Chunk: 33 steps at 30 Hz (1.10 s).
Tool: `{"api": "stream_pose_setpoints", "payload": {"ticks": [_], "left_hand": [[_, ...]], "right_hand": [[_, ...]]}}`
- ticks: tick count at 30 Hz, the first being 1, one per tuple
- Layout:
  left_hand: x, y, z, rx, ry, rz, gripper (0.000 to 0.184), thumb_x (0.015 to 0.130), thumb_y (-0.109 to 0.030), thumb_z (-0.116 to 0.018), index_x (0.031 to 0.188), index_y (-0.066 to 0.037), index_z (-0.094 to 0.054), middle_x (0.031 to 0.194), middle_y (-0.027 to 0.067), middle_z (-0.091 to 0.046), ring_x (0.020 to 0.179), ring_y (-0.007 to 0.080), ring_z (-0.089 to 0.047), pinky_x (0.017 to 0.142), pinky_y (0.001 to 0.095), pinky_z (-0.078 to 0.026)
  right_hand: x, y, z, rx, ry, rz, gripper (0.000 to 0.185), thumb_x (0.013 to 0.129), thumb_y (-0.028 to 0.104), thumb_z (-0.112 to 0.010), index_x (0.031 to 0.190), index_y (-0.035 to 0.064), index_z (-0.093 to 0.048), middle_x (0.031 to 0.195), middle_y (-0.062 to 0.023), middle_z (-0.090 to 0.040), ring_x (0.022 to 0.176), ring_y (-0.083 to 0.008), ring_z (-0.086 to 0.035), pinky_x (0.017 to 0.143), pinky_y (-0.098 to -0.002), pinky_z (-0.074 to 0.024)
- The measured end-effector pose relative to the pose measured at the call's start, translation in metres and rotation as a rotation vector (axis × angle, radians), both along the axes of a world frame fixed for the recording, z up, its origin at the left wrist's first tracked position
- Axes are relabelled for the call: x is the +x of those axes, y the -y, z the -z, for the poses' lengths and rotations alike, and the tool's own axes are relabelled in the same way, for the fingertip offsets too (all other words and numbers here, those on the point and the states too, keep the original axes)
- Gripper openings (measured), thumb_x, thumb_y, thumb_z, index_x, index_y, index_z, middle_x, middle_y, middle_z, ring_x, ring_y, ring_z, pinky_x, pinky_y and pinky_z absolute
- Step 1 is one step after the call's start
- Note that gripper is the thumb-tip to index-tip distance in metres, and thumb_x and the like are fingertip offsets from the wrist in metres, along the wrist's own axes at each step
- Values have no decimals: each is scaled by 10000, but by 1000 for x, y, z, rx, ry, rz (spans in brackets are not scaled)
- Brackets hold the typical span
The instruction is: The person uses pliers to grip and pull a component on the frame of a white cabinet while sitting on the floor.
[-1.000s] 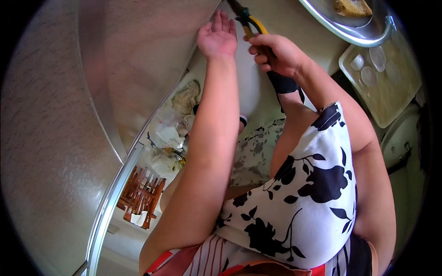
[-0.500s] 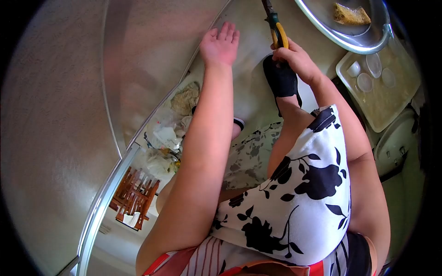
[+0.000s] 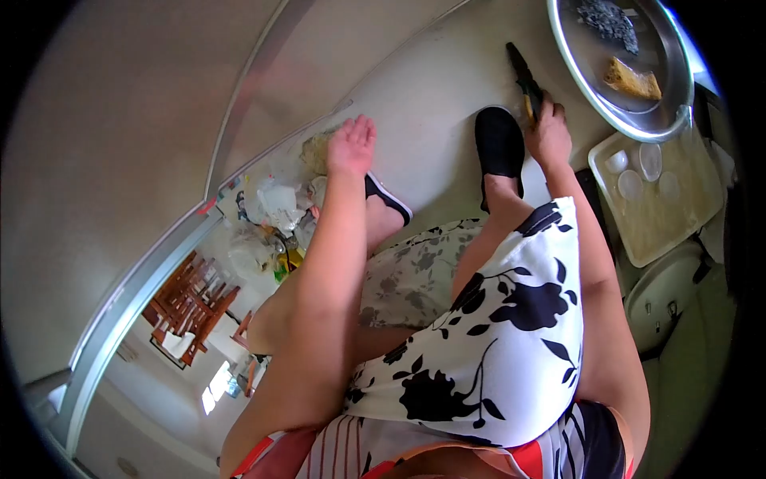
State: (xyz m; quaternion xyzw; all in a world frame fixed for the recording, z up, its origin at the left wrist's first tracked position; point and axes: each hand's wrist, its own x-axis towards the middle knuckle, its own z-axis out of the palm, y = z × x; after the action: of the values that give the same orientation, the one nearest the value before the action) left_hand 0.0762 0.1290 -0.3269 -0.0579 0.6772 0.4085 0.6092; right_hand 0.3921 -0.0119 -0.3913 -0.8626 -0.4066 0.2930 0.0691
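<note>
Yellow-handled tool (image 3: 524, 84) is being gripped by its handles in the curled right hand (image 3: 549, 136), just beside the right shoe (image 3: 499, 142); across that shoe, the left hand (image 3: 351, 145) is being held open, palm up, empty.

The skirt (image 3: 471, 383) is white with black flowers.

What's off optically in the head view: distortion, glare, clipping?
Head view: black vignette at the corners; metal frame looks bowed, likely lens distortion; bright glare on the basin rim; window blown out; dark tool in right hand shows little detail.
</note>
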Motion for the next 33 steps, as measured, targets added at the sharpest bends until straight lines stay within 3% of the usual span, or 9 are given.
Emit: {"api": "stream_pose_setpoints", "payload": {"ticks": [1,7,10,19,23,25,27,31,33], "left_hand": [[1,-7,-1,24,-8,5,398,888,-59,-417,1268,9,-319,1322,200,-394,1227,357,-386,1053,469,-318],[37,-44,14,81,244,-80,465,863,-22,-364,1312,43,-266,1424,177,-277,1333,345,-237,1095,477,-218],[51,-56,31,134,284,-349,452,833,-10,-371,1277,54,-313,1400,163,-320,1319,330,-264,1093,485,-209],[38,-54,42,71,240,-302,400,771,17,-392,1167,68,-423,1343,174,-385,1280,316,-328,1065,496,-277],[30,-47,40,3,239,-73,405,769,17,-398,1170,67,-422,1358,185,-373,1287,313,-330,1063,480,-282],[31,-41,10,-91,228,72,417,795,1,-406,1209,45,-415,1356,181,-385,1274,313,-357,1051,461,-301],[31,-26,-25,-31,23,461,421,834,-49,-432,1250,10,-410,1325,166,-429,1217,297,-428,1008,422,-351],[13,-17,-107,74,-232,1240,431,878,-137,-501,1292,-46,-421,1236,131,-526,1073,235,-556,896,341,-441],[-1,-15,-157,155,-253,1281,398,871,-133,-525,1253,-42,-459,1192,118,-556,1022,205,-579,855,319,-457]], "right_hand": [[2,-1,-2,24,28,-38,646,723,80,-580,1318,80,-331,1139,-225,-485,985,-410,-543,802,-468,-479],[-8,-6,6,121,60,-18,633,707,72,-594,1293,46,-358,1123,-226,-491,982,-420,-538,798,-464,-480],[-8,-8,-2,95,30,16,603,718,54,-576,1282,47,-361,1130,-227,-469,1011,-414,-523,812,-460,-483],[-11,2,-12,47,57,-26,677,694,21,-580,1322,60,-332,1154,-191,-457,1027,-385,-515,811,-433,-493],[-11,5,-5,70,110,-95,643,731,28,-549,1333,77,-329,1172,-181,-458,1055,-357,-510,817,-420,-498],[-12,6,-6,45,138,-115,617,753,45,-532,1335,79,-330,1182,-180,-457,1066,-354,-505,820,-419,-499],[-10,2,3,20,159,-147,574,785,72,-507,1332,79,-335,1202,-169,-456,1084,-339,-502,820,-417,-502],[-15,-17,-23,-93,173,-138,581,736,168,-591,1274,87,-390,1195,-124,-468,1141,-307,-467,873,-460,-439],[-20,-29,-36,-26,102,-58,541,709,241,-645,1187,73,-455,1171,-118,-469,1142,-311,-466,872,-458,-440]]}}
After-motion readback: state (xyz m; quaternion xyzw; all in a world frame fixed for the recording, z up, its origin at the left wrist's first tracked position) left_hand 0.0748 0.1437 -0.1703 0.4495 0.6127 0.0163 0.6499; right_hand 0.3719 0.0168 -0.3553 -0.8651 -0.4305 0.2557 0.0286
